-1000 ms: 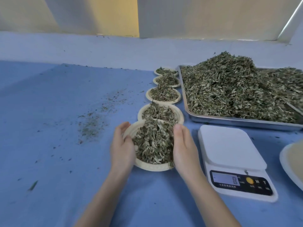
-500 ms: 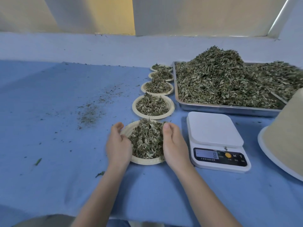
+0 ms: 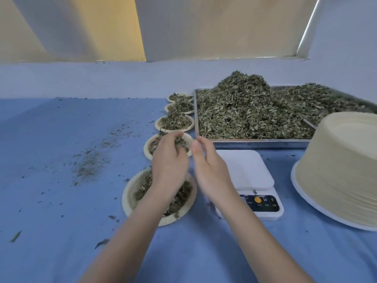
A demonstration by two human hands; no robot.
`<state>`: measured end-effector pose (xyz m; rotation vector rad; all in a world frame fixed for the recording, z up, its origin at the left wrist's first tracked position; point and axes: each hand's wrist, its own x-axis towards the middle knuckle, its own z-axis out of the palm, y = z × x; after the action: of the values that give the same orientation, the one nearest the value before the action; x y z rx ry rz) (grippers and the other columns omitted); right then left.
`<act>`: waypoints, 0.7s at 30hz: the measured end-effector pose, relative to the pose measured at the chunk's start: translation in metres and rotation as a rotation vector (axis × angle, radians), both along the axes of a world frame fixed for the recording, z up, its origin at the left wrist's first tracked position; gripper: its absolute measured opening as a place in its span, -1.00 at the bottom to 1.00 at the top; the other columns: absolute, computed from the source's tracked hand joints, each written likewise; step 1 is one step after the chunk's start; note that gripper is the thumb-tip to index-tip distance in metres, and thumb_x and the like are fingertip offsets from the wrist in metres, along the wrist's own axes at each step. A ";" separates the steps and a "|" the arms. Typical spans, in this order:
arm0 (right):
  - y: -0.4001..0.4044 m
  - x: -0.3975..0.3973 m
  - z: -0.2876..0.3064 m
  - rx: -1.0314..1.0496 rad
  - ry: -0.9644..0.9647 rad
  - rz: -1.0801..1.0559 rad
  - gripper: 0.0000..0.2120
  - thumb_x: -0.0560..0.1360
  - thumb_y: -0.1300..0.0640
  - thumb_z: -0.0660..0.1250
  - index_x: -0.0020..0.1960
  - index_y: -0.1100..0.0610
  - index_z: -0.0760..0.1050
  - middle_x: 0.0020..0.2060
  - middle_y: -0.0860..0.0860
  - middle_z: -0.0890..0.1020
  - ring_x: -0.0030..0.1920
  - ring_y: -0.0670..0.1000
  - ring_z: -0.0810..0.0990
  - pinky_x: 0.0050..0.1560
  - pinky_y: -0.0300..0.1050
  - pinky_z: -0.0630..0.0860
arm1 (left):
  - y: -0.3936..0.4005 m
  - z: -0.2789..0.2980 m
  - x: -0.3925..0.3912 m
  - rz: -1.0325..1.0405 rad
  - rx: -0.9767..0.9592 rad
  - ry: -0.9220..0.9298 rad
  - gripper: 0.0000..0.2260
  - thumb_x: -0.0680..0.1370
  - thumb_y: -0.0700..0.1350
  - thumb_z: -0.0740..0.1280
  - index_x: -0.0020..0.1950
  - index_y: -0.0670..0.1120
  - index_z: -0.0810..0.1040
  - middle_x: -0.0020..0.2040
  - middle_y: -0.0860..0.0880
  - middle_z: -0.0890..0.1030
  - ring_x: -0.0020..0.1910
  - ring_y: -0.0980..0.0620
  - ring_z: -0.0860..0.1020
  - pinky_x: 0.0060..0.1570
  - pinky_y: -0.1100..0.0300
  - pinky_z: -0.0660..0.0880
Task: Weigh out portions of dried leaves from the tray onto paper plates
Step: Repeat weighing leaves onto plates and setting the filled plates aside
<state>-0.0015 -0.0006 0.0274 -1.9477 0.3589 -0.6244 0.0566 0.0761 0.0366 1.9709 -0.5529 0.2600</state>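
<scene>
Dried leaves (image 3: 244, 111) heap in one metal tray (image 3: 255, 143) at far right. Five filled paper plates (image 3: 130, 199) run in a line from near to far, left of one scale (image 3: 244, 170). Left hand (image 3: 169, 162) pinches leaves over the plates; right hand (image 3: 210, 170) is relaxed, fingers straight.

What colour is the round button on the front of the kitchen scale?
Orange-yellow. The round button sits on the scale's dark front panel, clearest in the head view.
</scene>
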 end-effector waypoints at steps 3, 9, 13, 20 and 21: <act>-0.028 -0.011 0.032 -0.036 -0.057 -0.060 -0.68 0.65 0.01 0.03 0.33 -0.01 0.40 0.03 -0.15 0.52 0.02 -0.18 0.45 -0.16 -0.54 0.29 | -0.045 0.025 -0.012 -0.174 -0.065 0.004 -0.76 0.58 -0.20 0.20 0.20 -0.02 0.50 0.06 0.09 0.58 0.04 0.13 0.52 0.03 0.27 0.40; -0.110 -0.059 0.090 -0.338 0.069 -0.320 -0.67 0.64 0.04 0.01 0.24 0.05 0.47 -0.05 0.00 0.55 -0.04 0.00 0.47 -0.12 -0.19 0.29 | -0.137 0.070 -0.040 -0.442 -0.145 0.095 -0.86 0.54 -0.14 0.23 -0.06 0.11 0.50 -0.09 0.13 0.60 -0.09 0.16 0.55 -0.14 0.25 0.45; -0.165 -0.099 0.106 -0.615 0.236 -0.524 -0.69 0.61 0.05 0.06 0.10 0.08 0.55 -0.02 0.08 0.64 -0.06 0.07 0.51 -0.16 -0.13 0.29 | -0.195 0.080 -0.066 -0.545 0.099 0.043 -0.85 0.56 -0.07 0.19 0.06 0.04 0.51 -0.08 0.13 0.56 -0.11 0.10 0.50 -0.29 0.26 0.33; -0.240 -0.144 0.109 -0.707 0.657 -0.621 -0.69 0.49 0.10 0.25 0.20 0.13 0.53 0.16 0.10 0.59 0.19 0.14 0.52 0.18 0.02 0.48 | -0.245 0.083 -0.088 -0.593 0.481 -0.036 -0.92 0.46 -0.18 0.29 -0.25 -0.11 0.47 -0.30 -0.14 0.45 -0.33 -0.06 0.43 -0.45 0.18 0.20; -0.248 -0.147 0.110 -0.714 0.701 -0.597 -0.69 0.48 0.10 0.27 0.20 0.13 0.54 0.17 0.09 0.59 0.18 0.14 0.53 0.18 0.03 0.49 | -0.248 0.083 -0.087 -0.590 0.506 -0.060 -0.85 0.45 -0.21 0.29 -0.32 -0.09 0.41 -0.36 -0.09 0.41 -0.38 -0.06 0.38 -0.48 0.19 0.20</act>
<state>-0.1487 -0.2484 0.1378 -2.7443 1.3347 -0.4381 -0.0309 -0.1715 0.1199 2.1678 -1.3023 -0.2138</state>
